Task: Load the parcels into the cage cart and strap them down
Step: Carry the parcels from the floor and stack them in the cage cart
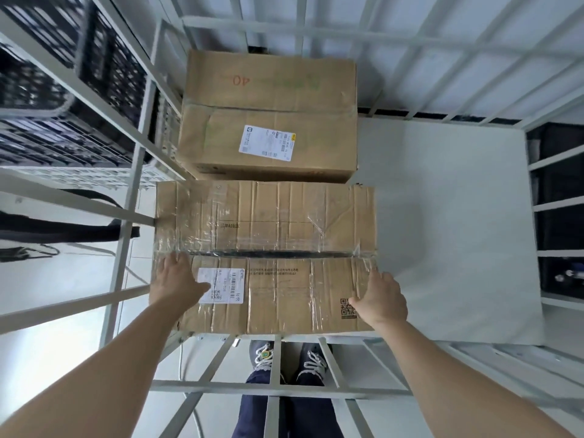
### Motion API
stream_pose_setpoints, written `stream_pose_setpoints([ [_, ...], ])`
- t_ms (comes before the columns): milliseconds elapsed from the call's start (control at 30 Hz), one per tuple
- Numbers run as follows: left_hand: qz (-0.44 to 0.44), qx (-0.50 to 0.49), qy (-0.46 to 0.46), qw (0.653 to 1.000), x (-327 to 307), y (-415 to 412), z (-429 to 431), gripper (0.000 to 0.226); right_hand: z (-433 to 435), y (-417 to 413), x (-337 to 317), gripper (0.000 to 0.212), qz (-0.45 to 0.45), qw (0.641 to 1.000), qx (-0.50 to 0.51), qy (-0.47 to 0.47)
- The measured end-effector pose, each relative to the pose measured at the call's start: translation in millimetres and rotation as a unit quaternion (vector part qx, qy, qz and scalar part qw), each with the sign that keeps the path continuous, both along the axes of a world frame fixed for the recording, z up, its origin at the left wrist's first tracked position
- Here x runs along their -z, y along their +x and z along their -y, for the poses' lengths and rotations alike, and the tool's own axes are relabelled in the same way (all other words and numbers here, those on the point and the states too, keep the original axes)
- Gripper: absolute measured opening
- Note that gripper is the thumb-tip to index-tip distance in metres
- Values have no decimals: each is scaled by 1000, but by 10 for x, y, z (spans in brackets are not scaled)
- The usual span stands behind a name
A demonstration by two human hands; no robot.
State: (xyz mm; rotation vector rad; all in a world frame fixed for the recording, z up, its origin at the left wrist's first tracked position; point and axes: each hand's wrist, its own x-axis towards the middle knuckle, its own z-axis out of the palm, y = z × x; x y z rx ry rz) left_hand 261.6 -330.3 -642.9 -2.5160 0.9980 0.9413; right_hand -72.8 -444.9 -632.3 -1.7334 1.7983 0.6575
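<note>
Two parcels are already in the cart (136, 216): the far box (268, 90) sits at upper centre against the left bars, and the near box (278, 235) lies mid-frame, touching it or just short of it. The left hand (177, 279) rests flat on the near box's lid beside the label, fingers straight, gripping nothing. The right hand (382, 298) sits on the box's right edge with the thumb on top; I cannot tell whether its fingers curl round the side.

Loading looks partly done. No strap is over the boxes, so strapping is still to do.

The near box's lower edge sits close to the front rail (275, 387) and its left side is tight to the bars. The white floor (458, 232) on the right lies open for more parcels.
</note>
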Motion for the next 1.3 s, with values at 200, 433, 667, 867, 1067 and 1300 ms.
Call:
stream_pose_setpoints([
  [200,19,102,-63,993,-944,-460,412,77,127,-73,-912,55,15,995,-79,-64],
  [433,82,280,-127,948,-2244,-935,880,57,168,-397,-2117,40,23,985,-78,-149],
  [667,83,400,-230,883,-3304,-1468,1167,53,-48,-852,-3229,43,10,963,-17,-270],
  [867,68,504,-302,806,-4049,-2128,1234,58,-556,-1357,-4032,49,-31,932,64,-356],
  [1067,47,595,-355,720,-4702,-2979,1140,40,-1226,-1954,-4653,47,-71,899,147,-406],
  [1300,36,679,-415,605,-5268,-4143,754,34,-2123,-2746,-5130,37,-127,860,245,-430],
])
